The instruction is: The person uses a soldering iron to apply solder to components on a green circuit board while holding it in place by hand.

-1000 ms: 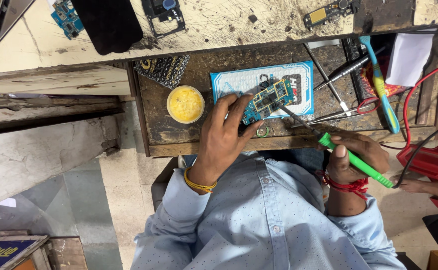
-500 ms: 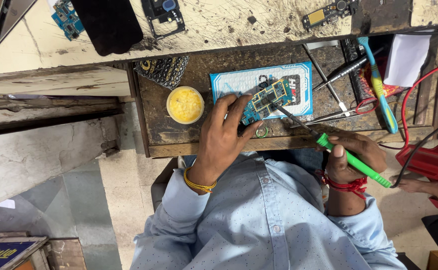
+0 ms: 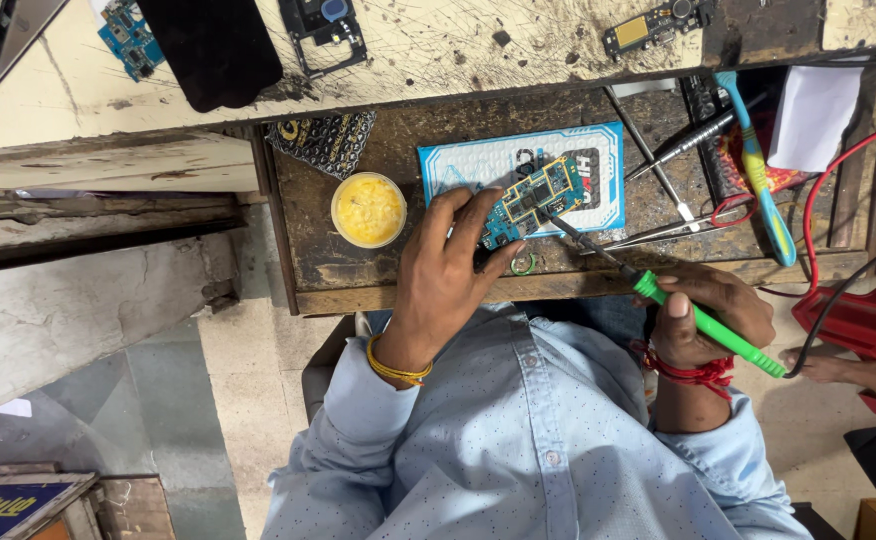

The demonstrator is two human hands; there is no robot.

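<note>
The left hand (image 3: 445, 278) pinches a blue circuit board (image 3: 531, 199) on the pale blue mat (image 3: 598, 165). At its four o'clock, the right hand (image 3: 710, 310) grips a green-handled soldering iron (image 3: 693, 320), tip touching the board. A yellow flux tin (image 3: 368, 209) sits at the board's nine o'clock.

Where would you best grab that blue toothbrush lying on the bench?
Grip the blue toothbrush by its long bare handle near the middle, coming from above. It lies flat and slanted, head toward the shelf, with tweezers beside it, so a pinch across the narrow handle looks easiest.
</note>
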